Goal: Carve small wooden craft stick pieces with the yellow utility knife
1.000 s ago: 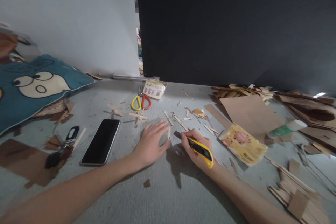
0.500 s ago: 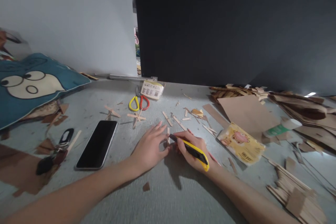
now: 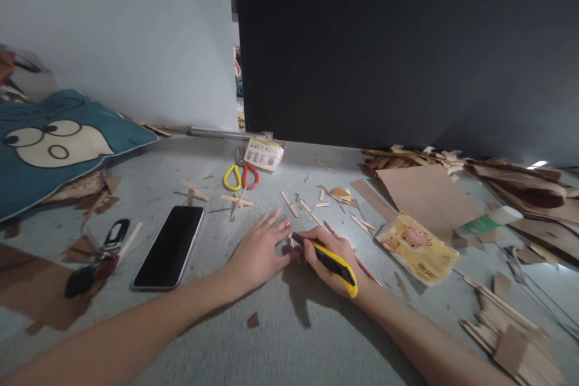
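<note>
My right hand (image 3: 332,259) grips a yellow and black utility knife (image 3: 335,263), its tip end pointing forward and left. That end meets a small wooden craft stick (image 3: 291,242) lying on the table between my hands. My left hand (image 3: 260,252) lies low on the table, with its fingers forward and its thumb and forefinger steadying the stick, which they partly cover. Whether the blade is cutting into the wood cannot be seen. A red pencil (image 3: 362,265) lies beside and partly behind my right hand. More craft sticks (image 3: 311,212) are scattered just beyond my fingers.
Left of my hands lie a black phone (image 3: 169,247) and keys (image 3: 102,262). Scissors (image 3: 241,176) and a small packet (image 3: 263,153) stand farther back. At right are a yellow packet (image 3: 416,247), a glue stick (image 3: 488,222), cardboard (image 3: 425,196) and a pile of sticks (image 3: 515,332).
My right hand and the knife have shifted very slightly, and more of the red pencil shows. My left forefinger has come closer to the knife tip. The view has moved a little.
</note>
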Tool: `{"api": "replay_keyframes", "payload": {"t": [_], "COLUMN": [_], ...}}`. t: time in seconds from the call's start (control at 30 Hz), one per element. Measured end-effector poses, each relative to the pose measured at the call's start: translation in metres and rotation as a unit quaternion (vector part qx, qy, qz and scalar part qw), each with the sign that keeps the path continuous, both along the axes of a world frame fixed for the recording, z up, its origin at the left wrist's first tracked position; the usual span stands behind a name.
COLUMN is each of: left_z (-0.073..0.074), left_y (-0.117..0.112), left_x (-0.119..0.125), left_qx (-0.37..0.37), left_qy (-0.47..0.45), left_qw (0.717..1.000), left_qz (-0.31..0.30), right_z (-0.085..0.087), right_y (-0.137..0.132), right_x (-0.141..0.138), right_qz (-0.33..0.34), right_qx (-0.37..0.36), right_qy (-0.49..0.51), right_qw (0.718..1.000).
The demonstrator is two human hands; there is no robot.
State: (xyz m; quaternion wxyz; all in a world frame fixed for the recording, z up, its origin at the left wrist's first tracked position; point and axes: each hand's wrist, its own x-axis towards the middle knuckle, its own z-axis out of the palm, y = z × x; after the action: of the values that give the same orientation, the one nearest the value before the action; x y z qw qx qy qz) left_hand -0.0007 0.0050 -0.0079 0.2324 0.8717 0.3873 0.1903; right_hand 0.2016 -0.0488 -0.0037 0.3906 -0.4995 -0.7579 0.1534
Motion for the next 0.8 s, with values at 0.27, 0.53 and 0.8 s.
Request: {"api": "replay_keyframes", "payload": {"t": [0.27,0.53,0.8], "left_z": [0.007,0.006,0.014], "left_y": [-0.004,-0.004,-0.003], "left_x": [0.001,0.002,-0.001], "left_qx": [0.017,0.026,0.017], "left_qy": [0.034,0.053,0.084], "left_qw": [0.999,0.998,0.996], "left_qz": [0.013,0.01,-0.015], "right_z": [-0.002,-0.002,0.002], "right_y": [0.0,0.001,-0.004], "right_x": [0.002,0.001,-0.005], "right_qz": [0.005,0.013,0.08], "right_qx": [-0.012,-0.011,0.017], "right_qy": [-0.006,-0.008,-0.026], "right_qw": [1.0,1.0,0.996]}}
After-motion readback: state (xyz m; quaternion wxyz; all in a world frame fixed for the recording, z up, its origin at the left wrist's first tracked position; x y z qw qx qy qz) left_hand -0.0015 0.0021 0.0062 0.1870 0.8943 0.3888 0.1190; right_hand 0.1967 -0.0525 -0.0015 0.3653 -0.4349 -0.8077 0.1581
